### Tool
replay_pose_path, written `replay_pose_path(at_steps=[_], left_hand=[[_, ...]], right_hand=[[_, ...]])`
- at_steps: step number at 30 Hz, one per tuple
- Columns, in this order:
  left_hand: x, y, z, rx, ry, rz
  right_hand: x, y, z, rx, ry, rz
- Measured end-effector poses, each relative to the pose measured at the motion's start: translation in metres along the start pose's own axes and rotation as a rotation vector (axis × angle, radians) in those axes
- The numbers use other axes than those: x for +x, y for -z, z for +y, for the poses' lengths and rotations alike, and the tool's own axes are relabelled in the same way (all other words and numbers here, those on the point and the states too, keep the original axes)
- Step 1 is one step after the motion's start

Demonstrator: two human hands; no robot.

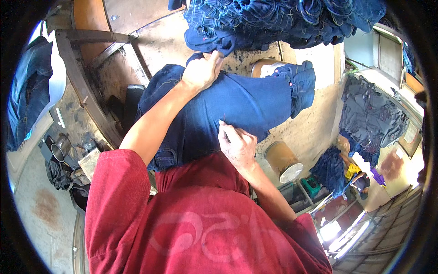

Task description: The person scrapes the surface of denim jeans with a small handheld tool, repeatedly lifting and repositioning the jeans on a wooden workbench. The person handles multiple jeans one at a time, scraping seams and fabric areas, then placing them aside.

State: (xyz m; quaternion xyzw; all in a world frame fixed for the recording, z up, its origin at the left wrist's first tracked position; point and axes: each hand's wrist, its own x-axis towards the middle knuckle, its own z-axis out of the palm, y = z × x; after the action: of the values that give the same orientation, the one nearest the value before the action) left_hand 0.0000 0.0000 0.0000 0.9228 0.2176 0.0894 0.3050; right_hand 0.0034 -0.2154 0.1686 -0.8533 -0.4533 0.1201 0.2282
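A pair of dark blue jeans (255, 100) lies across in front of me, spread from my lap toward the right. My left hand (200, 73) is closed on a bunched fold of the denim at the far edge. My right hand (238, 144) rests low on the jeans near their middle, thumb and forefinger pinched together at the cloth. Whatever is between those fingertips is too small to make out. The right end of the jeans bunches up in folds.
A tall heap of blue denim garments (273, 23) is stacked just beyond my left hand. To the right stand a brown drum (280, 160) and a green crate (310, 186). Grey garments (374, 112) are piled at far right, with a person (360, 183) nearby. A metal mug (61, 149) is at left.
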Motion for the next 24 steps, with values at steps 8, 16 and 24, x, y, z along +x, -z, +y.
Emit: replay_pose_path(at_steps=[8,16,24], left_hand=[[0.008,0.029,0.017,-0.15,0.044,-0.18],[-0.139,0.147,0.103,0.043,-0.013,0.013],[-0.194,0.112,0.116,0.095,-0.029,0.108]], right_hand=[[0.0,0.028,0.0,0.188,-0.234,-0.141],[-0.009,0.014,0.019,0.1,-0.08,0.079],[-0.016,-0.008,0.048,-0.235,0.156,0.073]])
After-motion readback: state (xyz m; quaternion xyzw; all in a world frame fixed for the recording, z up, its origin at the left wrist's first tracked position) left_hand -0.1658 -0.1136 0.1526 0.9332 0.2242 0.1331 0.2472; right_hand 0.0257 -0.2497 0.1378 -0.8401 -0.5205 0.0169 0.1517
